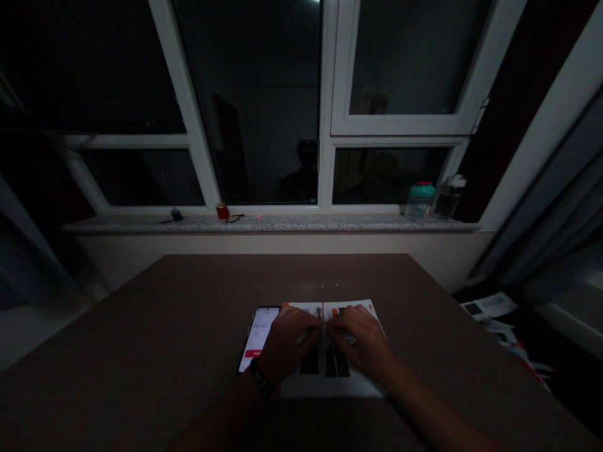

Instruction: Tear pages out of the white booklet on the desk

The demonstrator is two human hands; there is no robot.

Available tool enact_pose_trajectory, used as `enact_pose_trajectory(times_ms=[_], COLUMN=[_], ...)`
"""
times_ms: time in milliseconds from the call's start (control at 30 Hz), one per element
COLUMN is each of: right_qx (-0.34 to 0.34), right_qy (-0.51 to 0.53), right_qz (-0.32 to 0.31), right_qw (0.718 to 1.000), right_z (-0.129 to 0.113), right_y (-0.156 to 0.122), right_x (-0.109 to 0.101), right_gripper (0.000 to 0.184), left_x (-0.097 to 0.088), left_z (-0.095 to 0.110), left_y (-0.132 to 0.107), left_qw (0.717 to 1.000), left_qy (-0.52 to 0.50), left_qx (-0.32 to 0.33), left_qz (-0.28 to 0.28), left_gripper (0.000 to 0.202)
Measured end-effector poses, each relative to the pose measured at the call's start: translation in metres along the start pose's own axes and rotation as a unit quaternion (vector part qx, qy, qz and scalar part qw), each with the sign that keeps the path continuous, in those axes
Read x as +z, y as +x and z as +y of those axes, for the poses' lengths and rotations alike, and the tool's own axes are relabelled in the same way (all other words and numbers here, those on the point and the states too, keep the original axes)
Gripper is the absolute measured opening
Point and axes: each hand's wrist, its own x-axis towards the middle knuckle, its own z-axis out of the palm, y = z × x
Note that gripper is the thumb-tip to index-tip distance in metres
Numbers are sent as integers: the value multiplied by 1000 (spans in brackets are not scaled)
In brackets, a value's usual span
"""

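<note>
An open printed booklet (339,386), with white pages, dark pictures and orange patches, lies on the brown table. My left hand (289,333), with a dark band on its wrist, rests over the left page. Its thumb and fingers come together at the centre fold. From the other side, my right hand (362,336) reaches across the right page, fingertips pinched at the same fold. Both sets of fingertips nearly meet there, and the dim light hides the exact grip. Left of the booklet, beside my left hand, lies a phone (257,336) with a lit screen and a red button.
Small white scraps (337,282) lie beyond the booklet on the table (211,289). A granite sill (292,223) under the dark window holds a red object (222,211), a teal-lidded bottle (420,199) and a clear bottle (448,198). Loose papers (492,306) lie at the right, below table level.
</note>
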Motion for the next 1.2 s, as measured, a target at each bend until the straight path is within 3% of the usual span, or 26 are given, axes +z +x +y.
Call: enact_pose_trajectory(times_ms=[433,633,967,1200], right_qx=[19,28,27,-6], right_qy=[21,18,8,21], right_qz=[37,31,12,50], right_qw=[999,999,1000,999], right_z=[-6,-2,-9,-15], right_y=[-1,-2,0,1], right_x=[5,8,6,0], right_gripper=[2,22,15,19], left_x=[-1,2,2,4], left_z=[4,-2,2,-1], left_y=[-2,-4,-2,-3], left_qw=[998,996,996,995], left_qy=[-51,-58,-36,-21], left_qx=[34,56,66,64], left_qz=[-2,25,55,67], left_gripper=[22,13,8,10])
